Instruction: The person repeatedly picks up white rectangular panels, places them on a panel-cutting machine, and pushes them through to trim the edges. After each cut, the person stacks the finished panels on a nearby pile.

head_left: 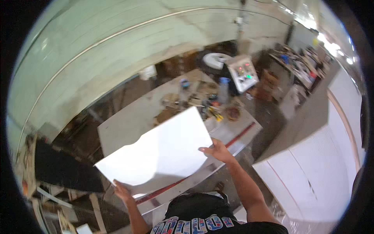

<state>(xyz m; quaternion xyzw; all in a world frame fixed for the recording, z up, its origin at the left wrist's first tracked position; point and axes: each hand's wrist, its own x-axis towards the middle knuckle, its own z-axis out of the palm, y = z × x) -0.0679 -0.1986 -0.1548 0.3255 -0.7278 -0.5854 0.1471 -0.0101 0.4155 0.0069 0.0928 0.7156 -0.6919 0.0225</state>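
A white rectangular panel [159, 152] with a shallow notch in its far edge is held up in front of me, tilted, above the worktable [117, 132]. At its right end, my right hand [217, 151] grips the edge with the thumb on top. My left hand [122, 193] has hold of the near left corner, its fingers partly hidden behind the panel. Beneath the panel, a dark red strip [243, 132] runs along the table's near side.
Tools, a clear bottle [223, 89] and a round reddish container [233, 113] crowd the table's far right part. Behind them stands a control box [242, 72] with lit displays. A large white cabinet-like piece [300, 175] stands at the right, a black panel [66, 165] at the left.
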